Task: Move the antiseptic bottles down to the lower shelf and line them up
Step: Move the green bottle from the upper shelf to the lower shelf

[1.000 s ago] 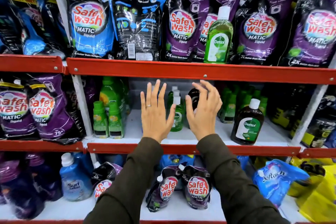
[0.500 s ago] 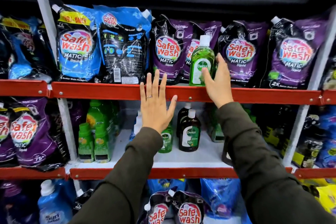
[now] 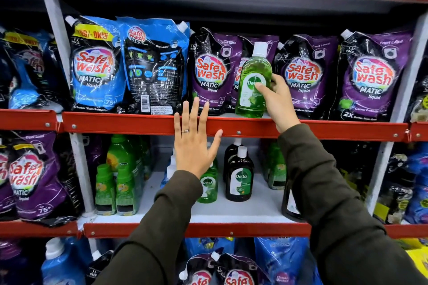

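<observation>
A green Dettol bottle with a white cap stands tilted at the front of the upper shelf, among purple pouches. My right hand is shut on its right side, thumb across the label. My left hand is flat and open in front of the upper shelf's red edge, holding nothing. On the lower shelf stand a brown Dettol bottle with another brown one behind it, and a small green Dettol bottle partly hidden by my left wrist.
Blue Safewash pouches and purple Safewash pouches fill the upper shelf. Green bottles crowd the lower shelf's left; more green ones sit at the right behind my right sleeve. White uprights divide the bays.
My right hand rose from the lower shelf to the upper one and closed on the green Dettol bottle, which now tilts. My left hand lifted to the upper shelf's edge.
</observation>
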The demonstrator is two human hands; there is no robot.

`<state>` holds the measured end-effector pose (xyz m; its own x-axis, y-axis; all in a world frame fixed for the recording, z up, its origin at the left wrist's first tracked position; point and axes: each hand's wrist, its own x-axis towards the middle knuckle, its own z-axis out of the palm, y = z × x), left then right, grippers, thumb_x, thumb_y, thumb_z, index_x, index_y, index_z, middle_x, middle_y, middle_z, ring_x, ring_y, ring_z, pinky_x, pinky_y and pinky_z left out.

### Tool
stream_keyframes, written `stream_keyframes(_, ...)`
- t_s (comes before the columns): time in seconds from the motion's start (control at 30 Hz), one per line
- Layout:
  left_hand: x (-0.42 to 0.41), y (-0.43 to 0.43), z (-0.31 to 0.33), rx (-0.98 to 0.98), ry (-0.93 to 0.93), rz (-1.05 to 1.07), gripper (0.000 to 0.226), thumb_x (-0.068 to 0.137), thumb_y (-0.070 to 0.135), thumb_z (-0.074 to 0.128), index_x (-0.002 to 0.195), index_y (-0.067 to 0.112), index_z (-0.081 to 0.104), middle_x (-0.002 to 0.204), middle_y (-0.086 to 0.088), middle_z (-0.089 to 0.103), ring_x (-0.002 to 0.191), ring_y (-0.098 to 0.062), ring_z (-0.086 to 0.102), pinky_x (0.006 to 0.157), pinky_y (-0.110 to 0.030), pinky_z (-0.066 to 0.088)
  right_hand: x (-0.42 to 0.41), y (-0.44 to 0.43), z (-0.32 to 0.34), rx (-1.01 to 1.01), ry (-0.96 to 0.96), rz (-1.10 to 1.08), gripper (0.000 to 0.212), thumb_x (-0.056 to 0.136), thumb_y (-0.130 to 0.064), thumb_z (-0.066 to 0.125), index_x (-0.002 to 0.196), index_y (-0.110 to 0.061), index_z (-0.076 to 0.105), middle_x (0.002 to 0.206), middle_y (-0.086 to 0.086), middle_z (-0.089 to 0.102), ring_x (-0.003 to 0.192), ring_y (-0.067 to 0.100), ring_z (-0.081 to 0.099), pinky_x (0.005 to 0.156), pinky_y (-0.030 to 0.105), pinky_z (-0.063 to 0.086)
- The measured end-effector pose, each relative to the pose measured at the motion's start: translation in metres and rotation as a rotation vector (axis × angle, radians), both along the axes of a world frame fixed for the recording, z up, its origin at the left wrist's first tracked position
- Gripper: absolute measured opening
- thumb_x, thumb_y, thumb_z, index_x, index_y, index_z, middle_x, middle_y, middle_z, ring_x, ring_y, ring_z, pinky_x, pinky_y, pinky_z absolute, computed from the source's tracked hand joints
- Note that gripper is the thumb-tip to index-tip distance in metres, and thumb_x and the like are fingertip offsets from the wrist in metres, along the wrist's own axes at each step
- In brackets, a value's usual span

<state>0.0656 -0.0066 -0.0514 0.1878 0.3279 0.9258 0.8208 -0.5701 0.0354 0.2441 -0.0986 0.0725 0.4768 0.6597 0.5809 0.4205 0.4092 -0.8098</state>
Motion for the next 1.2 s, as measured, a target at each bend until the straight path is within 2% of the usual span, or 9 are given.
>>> stream_keyframes(0.27,-0.007,-0.006,-0.002,-0.003,0.011,-0.018,0.075,0.104,0.056,0.031,0.164,0.019,0.006,0.174,-0.007,0.004,0.160,-0.026,-0.002,0.130,-0.049,0.001,-0.017,-0.031,-0.001,0.054,-0.001,0.108,0.042,0.101,-0.021,0.056,0.141,-0.010,0.052,0.139,0.012,0.063,0.129,0.024,0.063,0.109,0.049,0.052)
stream_keyframes(0.5,-0.023,-0.016,-0.040,-0.023,-0.024,-0.049,0.075,0.104,0.046,0.040,0.163,0.012,0.007,0.173,-0.010,0.004,0.160,-0.025,-0.005,0.129,-0.045,-0.007,-0.037,-0.040,-0.052,0.078,0.091,0.184,0.035,0.098,-0.020,0.061,0.133,-0.015,0.058,0.129,0.010,0.069,0.120,0.022,0.068,0.093,0.033,0.058)
stream_keyframes(0.67,-0.033,-0.020,-0.081,-0.114,0.009,-0.059,0.075,0.103,0.044,0.043,0.163,0.013,0.009,0.173,-0.011,0.008,0.161,-0.026,-0.002,0.130,-0.048,-0.003,-0.049,-0.038,-0.106,0.034,0.087,0.193,0.040,0.096,-0.020,0.064,0.135,-0.017,0.057,0.134,0.007,0.067,0.127,0.022,0.063,0.111,0.044,0.050)
stream_keyframes(0.77,-0.040,-0.023,-0.112,-0.189,-0.001,-0.082,0.072,0.103,0.044,0.039,0.163,0.015,0.012,0.173,-0.009,0.008,0.161,-0.026,0.001,0.130,-0.045,-0.004,-0.057,-0.038,-0.141,-0.030,0.076,0.203,0.040,0.097,-0.020,0.064,0.136,-0.019,0.055,0.134,0.002,0.066,0.126,0.018,0.063,0.109,0.040,0.051)
stream_keyframes(0.87,-0.046,-0.026,-0.147,-0.279,0.011,-0.111,0.070,0.103,0.045,0.034,0.163,0.016,0.014,0.173,-0.006,0.009,0.161,-0.024,0.005,0.130,-0.044,-0.003,-0.063,-0.033,-0.175,-0.088,0.080,0.208,0.040,0.098,-0.014,0.063,0.136,-0.013,0.052,0.134,0.007,0.065,0.123,0.016,0.064,0.102,0.035,0.053)
stream_keyframes(0.93,-0.047,-0.029,-0.172,-0.349,0.060,-0.097,0.070,0.103,0.045,0.035,0.163,0.016,0.013,0.173,-0.005,0.008,0.160,-0.024,0.005,0.130,-0.046,-0.001,-0.065,-0.027,-0.197,-0.146,0.078,0.212,0.041,0.098,-0.013,0.063,0.137,-0.011,0.051,0.135,0.011,0.064,0.125,0.021,0.063,0.104,0.042,0.053)
stream_keyframes(1.03,-0.050,-0.033,-0.204,-0.426,0.152,-0.093,0.068,0.103,0.043,0.037,0.162,0.014,0.019,0.173,-0.006,0.009,0.160,-0.025,0.006,0.130,-0.048,0.000,-0.066,-0.015,-0.227,-0.221,0.088,0.210,0.038,0.097,-0.015,0.064,0.132,-0.021,0.050,0.140,0.012,0.059,0.134,0.029,0.056,0.112,0.049,0.048)
stream_keyframes(1.17,-0.052,-0.038,-0.237,-0.510,0.201,-0.151,0.065,0.104,0.044,0.036,0.160,0.013,0.027,0.171,-0.006,0.019,0.160,-0.024,0.008,0.129,-0.046,0.005,-0.068,0.006,-0.257,-0.265,0.084,0.205,0.038,0.097,-0.014,0.065,0.128,-0.026,0.046,0.133,0.003,0.059,0.131,0.022,0.053,0.104,0.023,0.048)
stream_keyframes(1.2,-0.052,-0.040,-0.243,-0.527,0.209,-0.149,0.065,0.103,0.045,0.035,0.159,0.013,0.028,0.170,-0.006,0.021,0.160,-0.025,0.008,0.128,-0.046,0.005,-0.068,0.012,-0.264,-0.279,0.086,0.201,0.039,0.097,-0.014,0.064,0.129,-0.024,0.045,0.132,0.003,0.057,0.130,0.022,0.052,0.104,0.023,0.047)
